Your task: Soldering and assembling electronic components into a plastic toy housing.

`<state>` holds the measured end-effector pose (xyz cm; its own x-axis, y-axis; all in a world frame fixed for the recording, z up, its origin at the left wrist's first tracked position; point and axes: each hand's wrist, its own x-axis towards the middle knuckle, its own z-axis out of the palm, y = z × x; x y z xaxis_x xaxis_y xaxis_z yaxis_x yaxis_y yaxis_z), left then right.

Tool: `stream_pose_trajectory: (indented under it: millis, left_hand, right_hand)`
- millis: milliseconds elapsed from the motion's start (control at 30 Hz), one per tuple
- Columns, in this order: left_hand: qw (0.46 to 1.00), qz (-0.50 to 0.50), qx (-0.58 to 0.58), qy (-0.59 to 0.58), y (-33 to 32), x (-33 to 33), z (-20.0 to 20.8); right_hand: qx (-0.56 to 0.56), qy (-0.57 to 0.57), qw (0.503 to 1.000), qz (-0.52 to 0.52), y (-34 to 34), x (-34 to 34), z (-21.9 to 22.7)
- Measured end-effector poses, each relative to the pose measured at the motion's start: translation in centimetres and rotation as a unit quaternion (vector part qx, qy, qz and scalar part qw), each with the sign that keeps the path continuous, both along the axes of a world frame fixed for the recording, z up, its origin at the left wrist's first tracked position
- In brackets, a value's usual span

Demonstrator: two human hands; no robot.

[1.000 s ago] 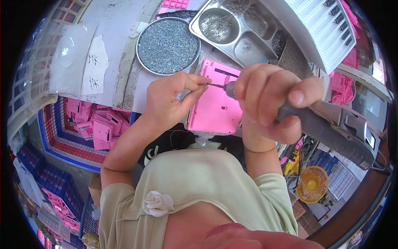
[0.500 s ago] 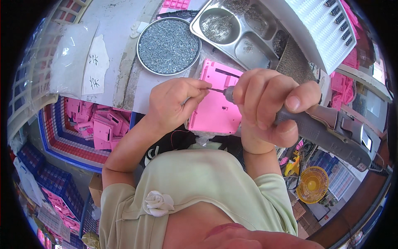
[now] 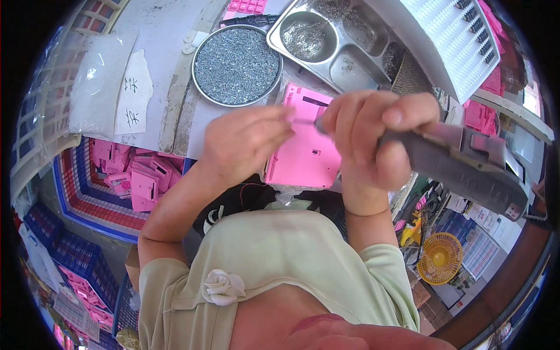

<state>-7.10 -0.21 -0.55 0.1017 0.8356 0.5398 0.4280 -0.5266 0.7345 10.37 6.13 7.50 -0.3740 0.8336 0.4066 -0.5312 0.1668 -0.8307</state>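
Observation:
My right hand [image 3: 373, 131] is wrapped round a dark grey electric screwdriver [image 3: 466, 172], its bit pointing left. The fingertips of my left hand [image 3: 239, 143] are pressed together by the tip of that bit; whatever they pinch is too small and blurred to name. Beneath both hands, a flat pink plastic housing [image 3: 300, 160] with a dark slot and small holes lies on the bench edge. Beyond my left hand stands a round metal dish [image 3: 194, 79] full of small grey screws. Part of the housing's right side is hidden behind my right hand.
A steel compartment tray [image 3: 361, 83] with small metal parts sits at the back. To its right stands a white box [image 3: 434, 44] with black pieces. On the left are a paper slip [image 3: 139, 93] and a blue-and-red basket [image 3: 111, 219] of pink housings. A yellow basket [image 3: 429, 259] is lower right.
My right hand and the screwdriver have shifted slightly up and left, the tool's rear end rising. My left hand has turned a little and moved slightly left, its fingertips still near the bit.

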Motion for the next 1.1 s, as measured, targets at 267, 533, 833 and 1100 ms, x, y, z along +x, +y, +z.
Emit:
stream_pose_trajectory:
  millis: [267,533,833,1100]
  left_hand:
    - [0.992,-0.071,-0.03,0.103,-3.2,1.3,-1.3]
    - [0.99,-0.029,-0.043,0.133,-3.9,2.0,-1.5]
    - [0.993,-0.013,-0.047,0.112,-4.1,2.0,-1.7]
    - [0.996,-0.027,-0.087,0.006,-4.1,1.7,-1.9]
  right_hand:
    - [0.103,-0.13,0.98,-0.109,3.5,-0.7,-5.2]
    - [0.177,-0.242,0.952,-0.063,4.0,-1.1,-5.7]
    - [0.123,-0.176,0.977,-0.015,1.7,-0.3,-5.5]
    - [0.107,-0.156,0.982,-0.012,0.7,0.0,-4.3]
